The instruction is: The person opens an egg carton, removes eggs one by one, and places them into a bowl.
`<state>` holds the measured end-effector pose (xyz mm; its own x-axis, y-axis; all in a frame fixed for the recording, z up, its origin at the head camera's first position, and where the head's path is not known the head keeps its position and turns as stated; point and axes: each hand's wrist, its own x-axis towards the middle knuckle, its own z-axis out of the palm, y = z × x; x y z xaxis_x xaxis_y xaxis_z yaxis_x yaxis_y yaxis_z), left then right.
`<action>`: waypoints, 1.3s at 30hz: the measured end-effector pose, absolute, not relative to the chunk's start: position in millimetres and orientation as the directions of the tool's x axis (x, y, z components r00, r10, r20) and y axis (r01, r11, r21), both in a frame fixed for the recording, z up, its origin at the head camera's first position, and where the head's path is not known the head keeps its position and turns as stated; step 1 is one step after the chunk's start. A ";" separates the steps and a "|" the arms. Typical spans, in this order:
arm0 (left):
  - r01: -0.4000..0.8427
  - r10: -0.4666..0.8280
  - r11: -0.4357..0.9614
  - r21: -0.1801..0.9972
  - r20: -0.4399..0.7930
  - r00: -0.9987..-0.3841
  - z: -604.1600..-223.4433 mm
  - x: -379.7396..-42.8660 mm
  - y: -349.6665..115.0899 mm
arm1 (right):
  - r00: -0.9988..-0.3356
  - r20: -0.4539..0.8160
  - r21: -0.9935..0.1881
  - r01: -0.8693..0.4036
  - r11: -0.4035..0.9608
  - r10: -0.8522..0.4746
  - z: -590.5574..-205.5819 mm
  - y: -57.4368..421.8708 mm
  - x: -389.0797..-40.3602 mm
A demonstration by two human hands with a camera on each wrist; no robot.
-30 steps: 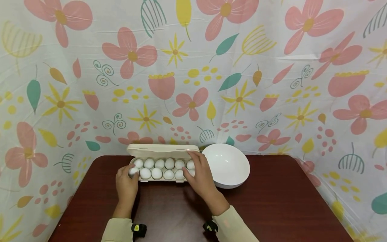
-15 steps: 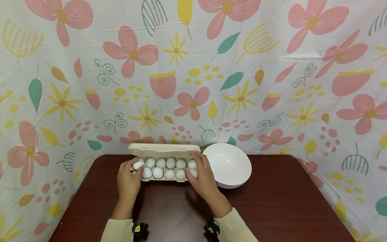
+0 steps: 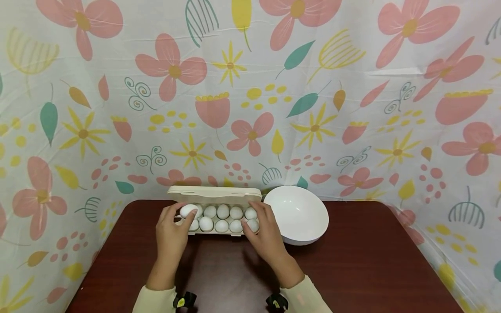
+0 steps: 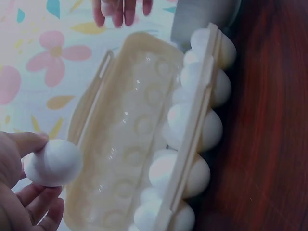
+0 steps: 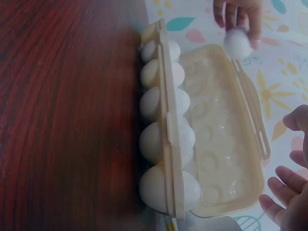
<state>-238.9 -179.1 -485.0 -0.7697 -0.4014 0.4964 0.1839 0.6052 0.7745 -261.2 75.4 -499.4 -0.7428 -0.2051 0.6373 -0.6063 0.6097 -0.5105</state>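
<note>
My left hand pinches a white egg between thumb and fingers, raised above the left end of a cream egg carton. The carton's lid stands open at the back. White eggs sit in its two rows, and the front cup at the left end holds none. My right hand hovers by the carton's right end with its fingers spread; in the right wrist view nothing is between them. In the head view the raised egg partly hides an egg behind it.
A white bowl stands just right of the carton, close to my right hand. Both are on a dark red-brown table. Behind the table hangs a flower-patterned cloth.
The egg in my left hand has come up from the carton's front left cup and moved back and to the right. My right hand stays by the right end.
</note>
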 end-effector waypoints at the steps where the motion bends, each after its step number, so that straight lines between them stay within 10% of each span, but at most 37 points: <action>1: 0.196 -0.398 0.603 0.774 0.504 -0.766 -483.1 -238.0 -177.9 | -0.745 0.634 -0.515 -0.607 0.606 -0.207 -499.5 75.4 -260.9; 25: 0.165 -0.274 0.187 0.968 0.213 -0.938 -469.7 -229.4 -147.8 | -0.734 0.604 -0.506 -0.655 0.562 -0.311 -493.6 73.7 -246.3; 39: 0.162 -0.207 0.177 0.971 0.198 -0.958 -473.2 -225.8 -132.2 | -0.671 0.642 -0.471 -0.727 0.500 -0.371 -489.0 69.8 -237.9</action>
<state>-225.8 -132.2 -473.2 -0.9581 -0.2070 0.1979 0.1623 0.1773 0.9707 -237.9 69.8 -489.0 -0.6710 -0.3706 0.6422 -0.7268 0.5000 -0.4709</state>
